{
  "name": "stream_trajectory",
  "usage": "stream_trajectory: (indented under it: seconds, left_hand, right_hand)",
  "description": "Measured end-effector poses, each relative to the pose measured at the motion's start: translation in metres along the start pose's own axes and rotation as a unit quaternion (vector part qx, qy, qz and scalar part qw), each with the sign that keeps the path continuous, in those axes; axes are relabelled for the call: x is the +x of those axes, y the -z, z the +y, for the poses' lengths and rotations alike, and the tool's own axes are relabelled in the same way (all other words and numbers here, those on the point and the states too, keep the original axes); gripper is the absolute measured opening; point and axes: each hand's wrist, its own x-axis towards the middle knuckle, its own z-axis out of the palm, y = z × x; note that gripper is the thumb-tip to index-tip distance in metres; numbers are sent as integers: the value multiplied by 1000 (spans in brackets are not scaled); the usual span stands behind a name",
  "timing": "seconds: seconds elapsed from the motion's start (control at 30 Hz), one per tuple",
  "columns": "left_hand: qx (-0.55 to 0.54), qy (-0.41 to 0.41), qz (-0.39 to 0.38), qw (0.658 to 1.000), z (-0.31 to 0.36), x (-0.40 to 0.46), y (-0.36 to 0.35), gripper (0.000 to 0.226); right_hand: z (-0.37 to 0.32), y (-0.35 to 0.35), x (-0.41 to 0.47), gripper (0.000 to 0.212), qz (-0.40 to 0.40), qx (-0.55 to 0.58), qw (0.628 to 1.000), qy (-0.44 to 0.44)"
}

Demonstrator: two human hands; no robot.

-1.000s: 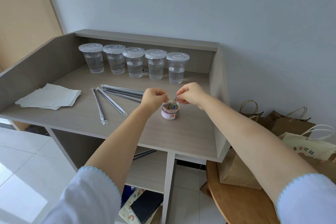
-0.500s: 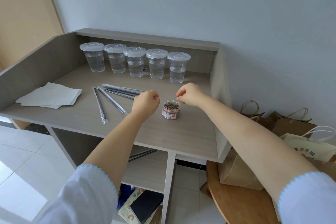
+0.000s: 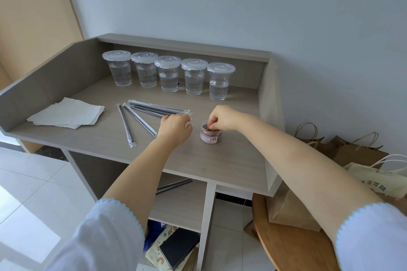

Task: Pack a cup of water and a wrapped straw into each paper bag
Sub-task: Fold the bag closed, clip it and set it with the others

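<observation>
Napkins (image 3: 66,114), clip jar (image 3: 210,134) (small).

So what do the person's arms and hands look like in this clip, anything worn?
Both forearms are bare. Each upper arm has a pale blue-white sleeve with a scalloped light-blue trim edge. The left hand and right hand show no gloves, rings or watch.

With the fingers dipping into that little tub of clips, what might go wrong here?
The small clear tub of coloured paper clips is open and light; the right hand, fingers curled into it, might tip it and scatter clips over the grey desk. The left hand rests by the wrapped black straws and might nudge one off the front edge. The five lidded clear cups of water stand close together, so lifting one might jostle its neighbours.
</observation>
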Motion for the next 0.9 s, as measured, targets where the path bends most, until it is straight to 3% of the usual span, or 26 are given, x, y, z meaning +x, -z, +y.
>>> stream_trajectory:
  seconds: [0.63, 0.9]
  left_hand:
    - [7, 21, -6, 1000, -12, -6, 8, 32]
    - [5, 23, -9, 1000, -11, -6, 11, 34]
  right_hand:
    - [-6, 3, 7, 19, -25, -62, 998, -8]
    - [-1, 10, 6, 22, -33, -20, 999, -11]
